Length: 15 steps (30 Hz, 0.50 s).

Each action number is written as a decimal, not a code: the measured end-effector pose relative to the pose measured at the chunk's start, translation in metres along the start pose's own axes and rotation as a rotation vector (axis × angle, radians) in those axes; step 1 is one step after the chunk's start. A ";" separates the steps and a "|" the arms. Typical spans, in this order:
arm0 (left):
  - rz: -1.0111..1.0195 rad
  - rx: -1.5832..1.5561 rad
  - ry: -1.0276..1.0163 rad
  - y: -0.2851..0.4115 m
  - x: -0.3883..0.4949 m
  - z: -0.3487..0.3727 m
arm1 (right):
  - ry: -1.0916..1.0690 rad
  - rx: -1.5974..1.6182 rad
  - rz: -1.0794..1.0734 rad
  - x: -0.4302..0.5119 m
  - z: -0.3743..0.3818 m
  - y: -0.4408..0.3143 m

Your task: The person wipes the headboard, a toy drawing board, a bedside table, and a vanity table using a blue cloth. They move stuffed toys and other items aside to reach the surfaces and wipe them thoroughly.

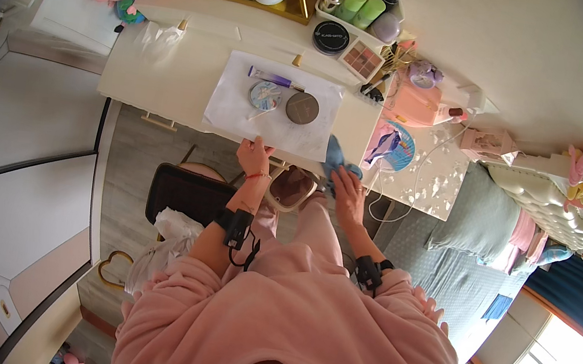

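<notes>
My left hand is at the near edge of a white paper sheet, its fingertips gripping that edge. On the sheet lie a purple and white tube, a round tin with a printed lid, a round brown compact and a thin pale stick. My right hand rests on a crumpled blue cloth at the desk's front edge, just right of the sheet's near right corner. Its fingers lie over the cloth; part of the cloth is hidden under them.
Along the back of the white desk stand a gold tray, a white basket of bottles, a black round jar and an eyeshadow palette. To the right are a blue plate and a white cable. A dark chair stands below.
</notes>
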State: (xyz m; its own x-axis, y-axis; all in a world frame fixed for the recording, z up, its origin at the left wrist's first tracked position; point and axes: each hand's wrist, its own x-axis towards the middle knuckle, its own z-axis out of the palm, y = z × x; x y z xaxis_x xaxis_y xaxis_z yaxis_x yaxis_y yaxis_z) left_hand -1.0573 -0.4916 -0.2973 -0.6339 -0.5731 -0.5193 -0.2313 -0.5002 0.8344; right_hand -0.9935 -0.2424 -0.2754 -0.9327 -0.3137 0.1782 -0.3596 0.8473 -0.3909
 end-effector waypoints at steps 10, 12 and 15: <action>0.040 -0.088 -0.138 0.021 -0.015 0.032 | -0.342 0.004 -0.211 0.108 0.081 -0.110; 0.425 0.558 0.059 0.019 -0.010 0.031 | -0.362 0.012 -0.184 0.129 0.092 -0.135; 0.471 1.010 0.012 0.023 0.009 0.016 | -0.315 0.039 -0.119 0.153 0.102 -0.172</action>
State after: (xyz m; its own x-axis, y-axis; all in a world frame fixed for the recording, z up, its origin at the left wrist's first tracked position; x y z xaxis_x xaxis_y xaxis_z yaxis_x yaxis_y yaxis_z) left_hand -1.0802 -0.4976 -0.2801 -0.8107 -0.5754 -0.1083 -0.4670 0.5238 0.7124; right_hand -1.0773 -0.4802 -0.2728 -0.8450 -0.5313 -0.0608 -0.4615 0.7818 -0.4192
